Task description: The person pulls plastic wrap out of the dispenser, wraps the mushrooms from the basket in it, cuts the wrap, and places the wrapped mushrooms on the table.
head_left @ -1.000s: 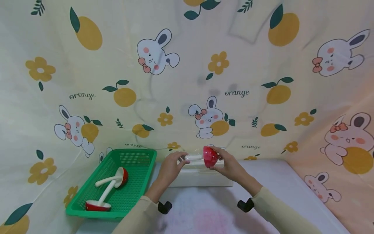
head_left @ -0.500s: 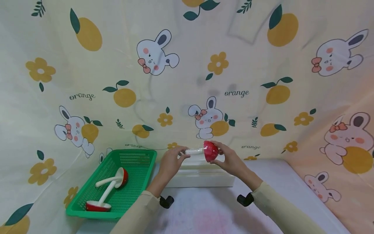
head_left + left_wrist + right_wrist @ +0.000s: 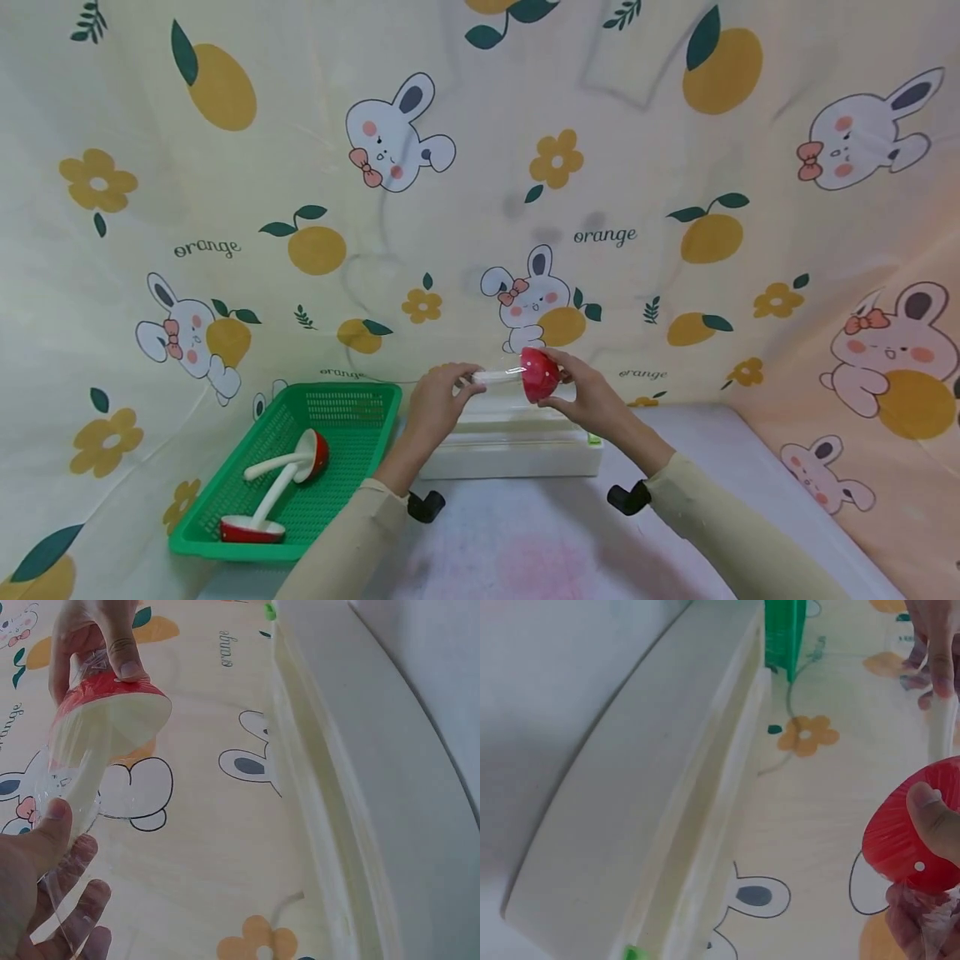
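Note:
A mushroom-shaped ladle [image 3: 539, 375], red with white dots and a white handle, is held level over a white box-shaped dispenser [image 3: 517, 460]. Clear film [image 3: 56, 784] is wrapped around it, crinkled at the bowl end and loose at the handle. My left hand [image 3: 442, 406] pinches the handle end, thumb on the near side, the other fingers spread behind it. With thumb and fingers, my right hand [image 3: 588, 398] grips the red bowl by its outer side. The dispenser's long slot shows in both wrist views.
A green basket [image 3: 386, 417] stands at the left with two similar red-and-white ladles [image 3: 258, 527] in it. Behind everything hangs a printed cloth [image 3: 465, 208] with rabbits and oranges. The white tabletop [image 3: 675, 517] runs forward and right.
Both hands have lifted the wrapped ladle a little higher above the dispenser. More of the dispenser, including a green piece at its right end, now shows. The basket and its ladles stay put.

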### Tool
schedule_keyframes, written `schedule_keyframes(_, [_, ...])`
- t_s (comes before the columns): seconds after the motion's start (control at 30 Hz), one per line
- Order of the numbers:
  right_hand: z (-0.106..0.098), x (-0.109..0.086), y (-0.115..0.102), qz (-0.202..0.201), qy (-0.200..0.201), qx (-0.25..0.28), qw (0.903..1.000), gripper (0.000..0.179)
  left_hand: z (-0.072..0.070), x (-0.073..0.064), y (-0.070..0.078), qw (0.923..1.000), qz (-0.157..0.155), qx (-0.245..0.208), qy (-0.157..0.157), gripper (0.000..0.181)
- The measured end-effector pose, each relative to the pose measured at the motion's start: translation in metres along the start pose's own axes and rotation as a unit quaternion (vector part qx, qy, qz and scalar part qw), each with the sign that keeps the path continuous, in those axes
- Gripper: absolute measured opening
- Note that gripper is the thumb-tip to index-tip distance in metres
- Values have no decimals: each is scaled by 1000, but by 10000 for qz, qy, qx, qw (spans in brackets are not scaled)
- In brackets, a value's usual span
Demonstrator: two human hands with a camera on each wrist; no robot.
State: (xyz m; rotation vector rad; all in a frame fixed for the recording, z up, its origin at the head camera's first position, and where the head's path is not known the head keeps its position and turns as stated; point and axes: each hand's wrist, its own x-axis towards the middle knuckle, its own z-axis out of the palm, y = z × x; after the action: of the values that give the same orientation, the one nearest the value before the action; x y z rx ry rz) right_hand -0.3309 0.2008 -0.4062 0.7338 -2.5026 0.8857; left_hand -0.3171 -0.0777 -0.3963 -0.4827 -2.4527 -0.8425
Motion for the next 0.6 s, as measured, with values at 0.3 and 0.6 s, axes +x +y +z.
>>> schedule_keyframes(0.3, [-12, 7, -4, -21, -55, 72, 10000, 94, -5, 3, 4, 10000, -23, -36, 35, 32])
schedule_keyframes(0.6, [-18, 10, -7, -192, 97, 66, 9997, 95, -12, 6, 8, 9998, 55, -136, 122, 33])
